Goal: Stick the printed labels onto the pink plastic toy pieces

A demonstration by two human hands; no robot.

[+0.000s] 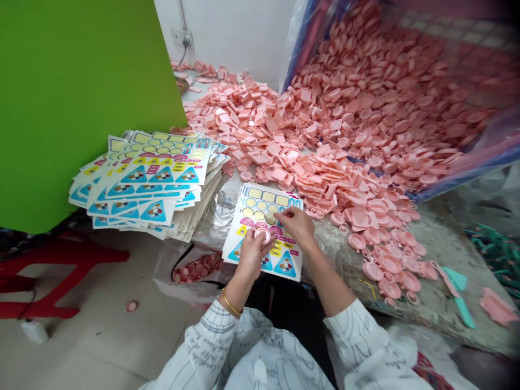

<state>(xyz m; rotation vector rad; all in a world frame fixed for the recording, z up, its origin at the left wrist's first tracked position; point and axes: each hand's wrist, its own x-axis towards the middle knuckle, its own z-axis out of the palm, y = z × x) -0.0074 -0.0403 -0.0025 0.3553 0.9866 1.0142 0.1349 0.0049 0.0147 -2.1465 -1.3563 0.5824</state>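
Observation:
My left hand [249, 254] is closed around a small round pink plastic piece [262, 234], held over a sticker sheet [252, 203]. This sheet shows yellow ovals, pink half-circles and blue triangles and lies on the table edge in front of me. My right hand [293, 223] rests on the sheet's middle with fingertips pinched at a sticker; I cannot make out whether one has been lifted. A gold bangle sits on my left wrist.
A fanned stack of sticker sheets [150, 181] lies to the left. A large heap of pink plastic parts [345, 124] covers the table beyond and to the right. A bag of pink pieces [197, 268] and a red stool [52, 271] sit on the floor at left.

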